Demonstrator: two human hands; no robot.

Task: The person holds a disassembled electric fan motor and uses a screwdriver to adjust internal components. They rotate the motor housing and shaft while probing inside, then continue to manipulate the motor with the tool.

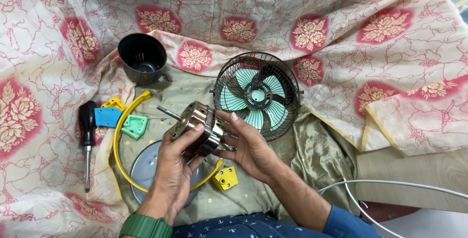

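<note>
**Two hands hold a small fan motor over scattered parts**

A metal motor [197,128] sits at the centre, lifted above a floral cloth [341,48], its thin shaft [168,112] pointing up and to the left. The left hand [178,169] wraps it from below, fingers closed around the casing, likely to steady it. The right hand [248,148] cups the other end, thumb and fingertips pressing the rear where short wires show, so the motor is gripped from both sides. A green watch [146,227] circles the left wrist.

Under the hands lies a grey round plate [144,169], ringed by a yellow hoop [119,135]. Small plastic pieces lie near it: one yellow block [225,178], a mint-green bracket [134,126], a blue piece [107,117]. A screwdriver [87,138] rests at the left, tip towards the person.

Just right of the motor, a dark wire cage [257,95] stands tilted, enclosing mint-green blades [253,99]. Further back, a black cup-shaped housing [142,58] lies open; it looks mostly empty, its depth too dark to tell. A white cable [390,184] crosses at lower right.
</note>
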